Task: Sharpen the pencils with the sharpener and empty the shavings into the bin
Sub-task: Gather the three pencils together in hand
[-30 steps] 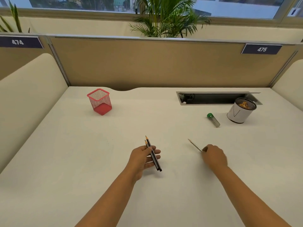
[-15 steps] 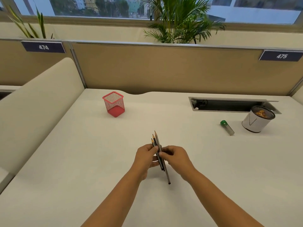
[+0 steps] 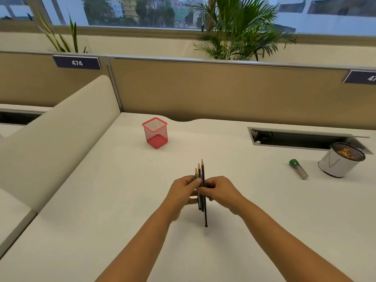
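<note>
Here, you had both hands closed round a bundle of three pencils point(image 3: 201, 186) just above the desk point(image 3: 101, 190): your left hand point(image 3: 184, 190) wrapped them from the left with its thumb across the front, and your right hand point(image 3: 220, 190) pinched them from the right. The pencils stood nearly upright in the view, long axes running away from you, sharpened tips at the far end and staggered, with the right-most pencil hanging lowest below your fingers. All three already looked pointed, so I judged the sharpening done. The red mesh pencil cup point(image 3: 155, 135) sat ahead and to your left, well apart from the bundle and nearer your left hand; that direction mattered most for stowing them. The sharpener point(image 3: 298, 168), with its green cap, lay far to your right, just beside the white bin point(image 3: 338, 164), which already held shavings.
</note>
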Available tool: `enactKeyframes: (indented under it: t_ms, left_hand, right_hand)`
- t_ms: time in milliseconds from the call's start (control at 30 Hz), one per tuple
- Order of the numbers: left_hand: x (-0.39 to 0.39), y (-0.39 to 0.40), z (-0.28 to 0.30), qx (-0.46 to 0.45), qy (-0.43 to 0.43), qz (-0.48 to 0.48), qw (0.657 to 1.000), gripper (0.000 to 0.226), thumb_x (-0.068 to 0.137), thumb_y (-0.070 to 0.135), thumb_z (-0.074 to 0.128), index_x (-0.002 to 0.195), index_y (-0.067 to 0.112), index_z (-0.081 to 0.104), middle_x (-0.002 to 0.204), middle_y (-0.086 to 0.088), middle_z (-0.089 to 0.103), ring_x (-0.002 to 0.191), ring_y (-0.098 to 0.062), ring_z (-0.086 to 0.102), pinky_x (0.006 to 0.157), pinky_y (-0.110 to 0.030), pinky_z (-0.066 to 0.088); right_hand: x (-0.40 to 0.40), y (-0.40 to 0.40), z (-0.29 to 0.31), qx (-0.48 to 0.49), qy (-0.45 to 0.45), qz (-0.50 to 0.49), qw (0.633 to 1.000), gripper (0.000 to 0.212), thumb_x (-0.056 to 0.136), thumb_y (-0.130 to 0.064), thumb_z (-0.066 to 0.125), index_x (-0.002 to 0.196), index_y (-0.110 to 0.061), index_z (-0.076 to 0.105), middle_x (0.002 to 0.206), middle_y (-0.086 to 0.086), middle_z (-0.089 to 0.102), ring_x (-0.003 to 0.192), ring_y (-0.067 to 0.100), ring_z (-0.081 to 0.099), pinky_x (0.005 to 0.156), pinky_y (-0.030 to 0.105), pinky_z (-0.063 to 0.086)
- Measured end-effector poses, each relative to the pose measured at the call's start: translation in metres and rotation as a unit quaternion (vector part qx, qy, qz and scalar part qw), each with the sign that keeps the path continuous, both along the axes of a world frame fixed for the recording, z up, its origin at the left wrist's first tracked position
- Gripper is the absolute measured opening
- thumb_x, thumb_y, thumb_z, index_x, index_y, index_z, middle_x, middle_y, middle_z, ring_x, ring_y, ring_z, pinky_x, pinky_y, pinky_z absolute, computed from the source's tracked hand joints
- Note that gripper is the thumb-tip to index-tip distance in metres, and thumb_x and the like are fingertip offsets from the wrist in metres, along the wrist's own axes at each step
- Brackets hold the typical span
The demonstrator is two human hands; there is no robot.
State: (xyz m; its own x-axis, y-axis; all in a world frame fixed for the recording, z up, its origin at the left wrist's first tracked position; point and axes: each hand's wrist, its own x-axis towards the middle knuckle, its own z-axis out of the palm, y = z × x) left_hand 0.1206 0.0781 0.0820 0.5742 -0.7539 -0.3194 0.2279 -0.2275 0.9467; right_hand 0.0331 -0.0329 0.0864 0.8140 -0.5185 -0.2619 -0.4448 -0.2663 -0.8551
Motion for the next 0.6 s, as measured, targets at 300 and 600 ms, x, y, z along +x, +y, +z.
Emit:
enactKeyframes:
  t_ms: [300,600]
  left_hand:
    - [0.063,0.040,-0.083,0.295,-0.479,-0.066,0.824,0.072,0.086,0.054,0.011,0.147,0.019,0.028,0.158,0.000,0.020,0.146,-0.016,0.013,0.117,-0.031,0.006]
    - [0.090,0.027,-0.091,0.312,-0.534,-0.074,0.782,0.064,0.092,0.048,0.009,0.149,0.022,0.018,0.160,0.002,0.009,0.148,-0.015,0.002,0.119,-0.037,-0.002]
  right_hand:
    - [0.069,-0.017,0.034,0.009,-0.124,-0.063,0.990,0.015,0.086,-0.020,0.065,0.093,-0.008,0.069,0.073,-0.003,0.062,0.060,0.010,0.053,0.063,0.021,0.045]
    - [0.179,-0.036,0.052,-0.001,-0.224,-0.090,0.970,0.020,0.087,-0.016,0.063,0.101,-0.002,0.068,0.062,-0.005,0.057,0.053,0.010,0.049,0.054,0.014,0.046]
